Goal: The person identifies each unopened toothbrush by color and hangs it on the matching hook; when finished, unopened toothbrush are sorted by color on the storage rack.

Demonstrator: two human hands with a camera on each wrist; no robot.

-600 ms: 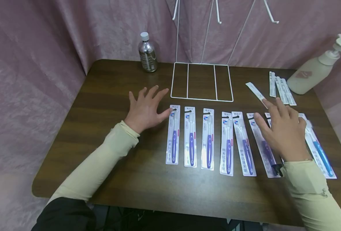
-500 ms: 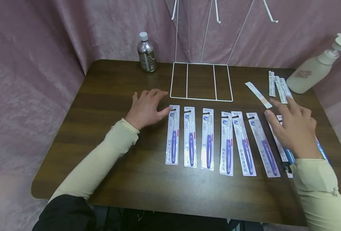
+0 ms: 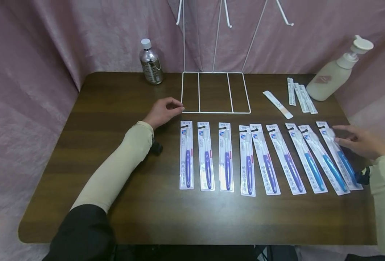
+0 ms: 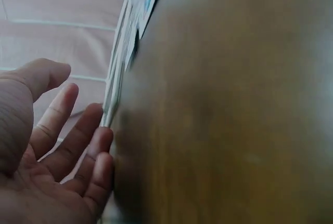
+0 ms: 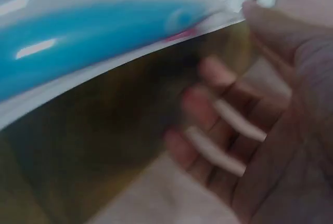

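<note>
My right hand (image 3: pixel 359 141) lies flat, fingers straight, touching the rightmost blue toothbrush pack (image 3: pixel 339 159). My left hand (image 3: pixel 162 112) rests loosely curled, holding nothing, by the wire rack (image 3: pixel 215 92), above the purple packs (image 3: pixel 186 156).

Beige sleeves (image 3: pixel 120 163), possibly black wrist-straps.

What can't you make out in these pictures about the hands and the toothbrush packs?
- Print on the toothbrush packs: too small in the head view.
- Right hand: blurred in the right wrist view; whether it touches the blue pack is unclear.
- Left hand: its fingertips' contact with the wire rack is hidden by the curled fingers.
- Bottle label: too small.
</note>
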